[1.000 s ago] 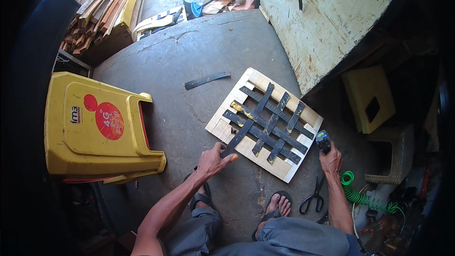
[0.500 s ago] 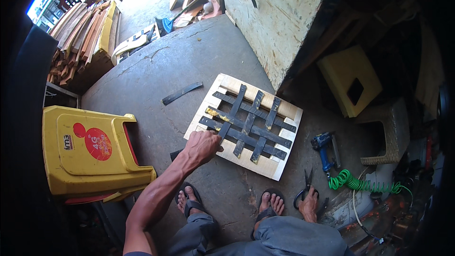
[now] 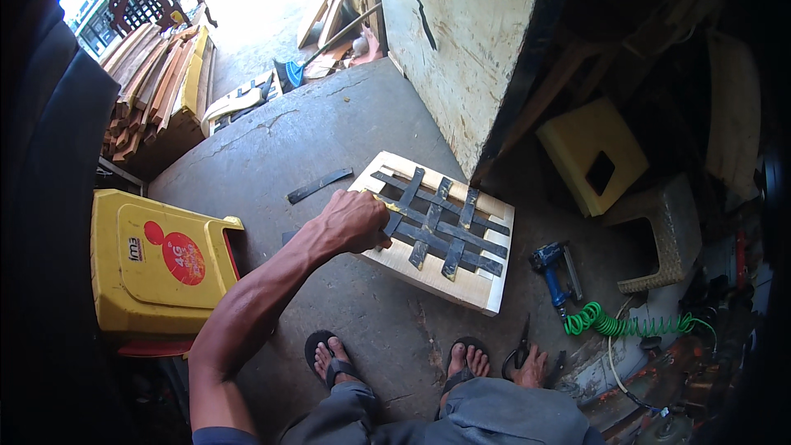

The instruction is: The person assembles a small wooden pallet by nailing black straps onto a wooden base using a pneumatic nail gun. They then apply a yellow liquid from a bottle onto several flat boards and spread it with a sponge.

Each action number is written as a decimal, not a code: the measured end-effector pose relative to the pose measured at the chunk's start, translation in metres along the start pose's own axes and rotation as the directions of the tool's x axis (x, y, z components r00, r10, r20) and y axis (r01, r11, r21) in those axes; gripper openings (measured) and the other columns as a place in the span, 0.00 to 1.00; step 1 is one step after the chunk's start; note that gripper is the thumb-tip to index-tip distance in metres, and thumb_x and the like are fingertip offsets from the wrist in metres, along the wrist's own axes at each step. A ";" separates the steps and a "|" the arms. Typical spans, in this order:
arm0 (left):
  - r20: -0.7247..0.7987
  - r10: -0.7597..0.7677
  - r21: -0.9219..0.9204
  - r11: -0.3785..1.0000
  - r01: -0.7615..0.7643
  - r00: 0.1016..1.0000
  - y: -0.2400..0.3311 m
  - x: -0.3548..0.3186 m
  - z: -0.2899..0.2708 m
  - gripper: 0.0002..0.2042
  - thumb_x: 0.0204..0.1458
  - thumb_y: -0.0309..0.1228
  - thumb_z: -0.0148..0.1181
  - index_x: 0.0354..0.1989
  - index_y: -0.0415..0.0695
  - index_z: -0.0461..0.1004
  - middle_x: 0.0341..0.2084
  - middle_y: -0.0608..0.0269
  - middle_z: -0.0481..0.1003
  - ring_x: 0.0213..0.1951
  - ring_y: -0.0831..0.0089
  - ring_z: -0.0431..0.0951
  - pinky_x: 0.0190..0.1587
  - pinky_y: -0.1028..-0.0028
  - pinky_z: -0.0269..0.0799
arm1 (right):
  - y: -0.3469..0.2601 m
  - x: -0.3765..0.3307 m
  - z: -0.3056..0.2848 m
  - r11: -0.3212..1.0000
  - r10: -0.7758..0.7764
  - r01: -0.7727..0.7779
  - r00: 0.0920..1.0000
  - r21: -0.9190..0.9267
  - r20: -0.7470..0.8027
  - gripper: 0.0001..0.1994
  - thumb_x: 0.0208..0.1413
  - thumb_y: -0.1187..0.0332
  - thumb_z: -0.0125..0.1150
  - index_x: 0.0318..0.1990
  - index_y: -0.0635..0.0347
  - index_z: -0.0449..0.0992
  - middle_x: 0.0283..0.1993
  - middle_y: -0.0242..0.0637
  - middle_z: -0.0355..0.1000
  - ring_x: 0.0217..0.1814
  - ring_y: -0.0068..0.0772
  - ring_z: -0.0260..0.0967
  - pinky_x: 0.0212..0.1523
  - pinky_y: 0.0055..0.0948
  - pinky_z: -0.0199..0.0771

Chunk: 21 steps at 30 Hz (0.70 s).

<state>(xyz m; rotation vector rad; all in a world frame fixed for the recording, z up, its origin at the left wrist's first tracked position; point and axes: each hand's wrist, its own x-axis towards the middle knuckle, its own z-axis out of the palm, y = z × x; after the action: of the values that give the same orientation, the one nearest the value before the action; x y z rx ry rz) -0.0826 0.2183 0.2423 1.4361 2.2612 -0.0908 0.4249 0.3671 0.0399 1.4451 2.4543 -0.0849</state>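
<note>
A pale square wooden frame point(image 3: 428, 276) with black rubber straps point(image 3: 434, 216) woven across its opening tilts above the floor in front of me. My left hand point(image 3: 353, 221) is closed around its left side, the fingertips hidden behind my knuckles. Low on the right, my right hand point(image 3: 530, 367) rests at floor level with its fingers apart, touching or right beside the handles of black scissors point(image 3: 521, 346). The scissor blades point away from me. A loose black strap point(image 3: 320, 185) lies on the floor beyond my left hand.
A yellow plastic stool point(image 3: 156, 264) stands at the left. To the right are a blue air stapler point(image 3: 554, 274) with a green coiled hose point(image 3: 610, 321), a yellow panel point(image 3: 595, 156) and a woven stool point(image 3: 667, 239). Stacked timber point(image 3: 152, 82) and a pale board point(image 3: 470, 41) stand farther off.
My left hand has moved up and forward along the frame, and the frame's tilt has changed. The scissors' blades have come together. My right hand has shifted slightly nearer, its fingers more spread.
</note>
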 end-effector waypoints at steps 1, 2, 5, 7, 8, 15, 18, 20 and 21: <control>0.000 0.004 0.022 1.000 -0.004 1.000 0.000 -0.002 -0.007 0.14 0.51 0.44 0.72 0.35 0.47 0.86 0.25 0.58 0.82 0.30 0.63 0.83 0.31 0.61 0.73 | -0.008 -0.009 0.014 0.996 -0.042 0.034 0.995 -0.082 -0.095 0.35 0.49 0.66 0.62 0.68 0.54 0.62 0.53 0.53 0.73 0.58 0.59 0.71 0.61 0.52 0.70; 0.000 0.016 0.042 0.999 -0.016 1.000 0.001 -0.002 -0.013 0.13 0.53 0.44 0.72 0.36 0.47 0.86 0.25 0.60 0.83 0.30 0.64 0.82 0.31 0.62 0.72 | -0.016 -0.017 0.031 0.984 -0.104 0.071 0.974 -0.166 -0.201 0.33 0.54 0.63 0.57 0.69 0.51 0.61 0.57 0.50 0.71 0.61 0.55 0.69 0.63 0.51 0.68; 0.038 0.020 0.056 0.998 -0.022 0.999 0.007 0.006 -0.036 0.13 0.53 0.45 0.71 0.36 0.49 0.87 0.26 0.60 0.83 0.30 0.64 0.82 0.31 0.62 0.72 | -0.058 -0.031 0.128 0.850 -0.481 0.191 0.661 -0.491 -0.576 0.28 0.68 0.54 0.41 0.74 0.44 0.59 0.70 0.40 0.64 0.70 0.44 0.64 0.68 0.50 0.63; 0.045 0.043 0.071 0.996 -0.047 0.998 -0.002 0.010 -0.038 0.13 0.54 0.46 0.70 0.36 0.50 0.87 0.26 0.59 0.83 0.30 0.62 0.83 0.31 0.61 0.72 | -0.090 -0.046 0.151 0.872 -0.485 0.282 0.609 -0.400 -0.627 0.27 0.72 0.51 0.39 0.75 0.42 0.61 0.73 0.37 0.65 0.72 0.43 0.64 0.69 0.50 0.63; 0.051 0.063 0.090 0.994 -0.067 0.997 -0.006 0.012 -0.040 0.13 0.54 0.47 0.70 0.36 0.51 0.87 0.26 0.59 0.83 0.31 0.61 0.83 0.32 0.60 0.72 | -0.101 -0.053 0.146 0.908 -0.414 0.347 0.665 -0.234 -0.622 0.26 0.71 0.51 0.41 0.73 0.43 0.63 0.71 0.38 0.67 0.70 0.46 0.66 0.67 0.50 0.65; -0.025 0.249 0.103 0.964 -0.246 0.968 -0.010 0.036 -0.050 0.16 0.50 0.48 0.71 0.32 0.48 0.87 0.26 0.55 0.82 0.32 0.56 0.83 0.34 0.59 0.73 | 0.003 0.005 0.002 0.844 0.286 -0.382 0.914 0.377 0.287 0.35 0.46 0.74 0.67 0.65 0.61 0.63 0.45 0.54 0.76 0.47 0.55 0.79 0.50 0.47 0.78; -0.044 0.230 0.053 0.972 -0.228 0.972 -0.019 0.034 -0.045 0.16 0.48 0.48 0.73 0.29 0.46 0.86 0.26 0.53 0.82 0.34 0.55 0.84 0.35 0.58 0.75 | -0.035 -0.004 -0.078 0.721 0.092 -0.143 0.990 0.678 0.111 0.35 0.46 0.76 0.65 0.65 0.60 0.63 0.39 0.46 0.77 0.39 0.40 0.80 0.42 0.39 0.79; -0.059 0.244 0.026 0.970 -0.243 0.968 -0.019 0.040 -0.043 0.16 0.48 0.48 0.73 0.29 0.46 0.86 0.26 0.53 0.82 0.33 0.54 0.84 0.35 0.58 0.75 | -0.064 0.007 -0.137 0.645 -0.082 0.059 0.997 0.762 -0.007 0.35 0.46 0.76 0.67 0.65 0.60 0.62 0.34 0.41 0.76 0.32 0.33 0.78 0.34 0.34 0.78; -0.064 0.248 0.015 0.969 -0.247 0.967 -0.019 0.041 -0.041 0.16 0.47 0.48 0.73 0.29 0.46 0.86 0.26 0.53 0.82 0.33 0.54 0.84 0.35 0.57 0.75 | -0.075 0.017 -0.147 0.701 -0.226 0.235 0.969 0.673 -0.103 0.35 0.47 0.74 0.70 0.64 0.61 0.62 0.33 0.41 0.76 0.29 0.35 0.78 0.30 0.33 0.76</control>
<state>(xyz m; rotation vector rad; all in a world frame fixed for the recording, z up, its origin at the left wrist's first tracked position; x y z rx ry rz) -0.1271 0.2560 0.2586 1.7361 2.1127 0.0277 0.3200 0.3736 0.1684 1.3370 2.7381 -1.1546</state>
